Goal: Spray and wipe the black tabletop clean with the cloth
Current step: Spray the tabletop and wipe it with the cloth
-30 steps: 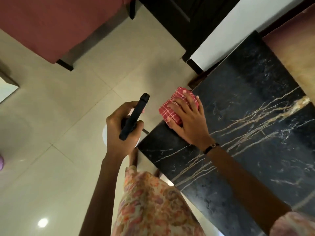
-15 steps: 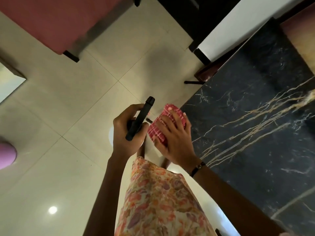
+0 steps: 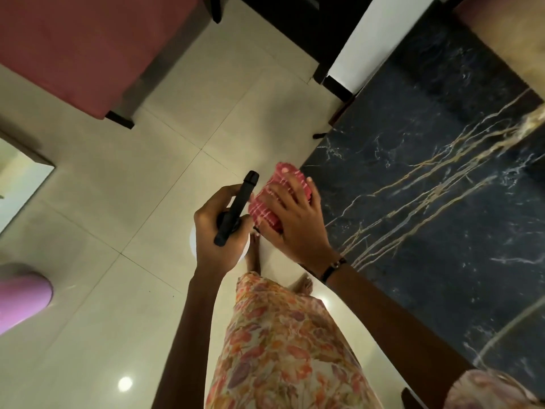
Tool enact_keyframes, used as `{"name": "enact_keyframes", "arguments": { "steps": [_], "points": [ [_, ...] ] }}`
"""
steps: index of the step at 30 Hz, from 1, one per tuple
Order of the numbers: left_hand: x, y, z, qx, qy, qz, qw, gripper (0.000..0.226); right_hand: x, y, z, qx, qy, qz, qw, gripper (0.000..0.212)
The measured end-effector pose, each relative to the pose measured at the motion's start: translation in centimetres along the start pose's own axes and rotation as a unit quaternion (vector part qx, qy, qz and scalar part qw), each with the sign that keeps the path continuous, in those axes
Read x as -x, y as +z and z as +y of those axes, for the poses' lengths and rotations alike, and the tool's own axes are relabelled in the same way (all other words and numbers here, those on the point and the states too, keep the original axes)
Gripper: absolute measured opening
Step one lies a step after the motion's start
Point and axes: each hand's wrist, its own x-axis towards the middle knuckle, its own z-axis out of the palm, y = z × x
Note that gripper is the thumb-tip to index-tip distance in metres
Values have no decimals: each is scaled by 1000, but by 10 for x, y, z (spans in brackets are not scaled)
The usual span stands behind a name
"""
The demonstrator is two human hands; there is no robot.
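The black marble tabletop (image 3: 436, 208) with gold and white veins fills the right side. My right hand (image 3: 295, 222) holds a folded red checked cloth (image 3: 264, 208) just off the table's left edge, above the floor. My left hand (image 3: 219, 231) grips a spray bottle (image 3: 236, 211); its black nozzle head points up and away, and the white bottle body is mostly hidden under the hand. The two hands are almost touching.
A cream tiled floor (image 3: 118, 202) lies below. A pink upholstered seat (image 3: 76, 45) stands at the top left, a dark cabinet (image 3: 295, 31) and white panel at the top. A purple object (image 3: 20, 293) is at the left edge. My floral dress and bare feet are beneath the hands.
My right hand has slid the cloth leftward off the tabletop's edge, ending beside the spray bottle. The left hand has kept its grip on the bottle.
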Motion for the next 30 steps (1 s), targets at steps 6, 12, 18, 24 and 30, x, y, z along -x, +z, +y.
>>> {"name": "enact_keyframes", "arguments": {
  "steps": [6,12,18,24,30],
  "points": [
    [27,14,15,13,28,11,999,31,3,-2,27,3,-35,27,999,56],
    [66,44,31,24,74,-2,997,30,54,-2,54,-17,102,71,992,60],
    [121,109,45,50,86,-16,995,25,271,3,105,-16,164,64,984,59],
    [169,175,55,63,84,-39,994,27,339,-21,190,-14,357,119,926,62],
    [203,234,85,65,82,-114,988,18,329,-15,177,-3,237,99,966,58]
  ]
}}
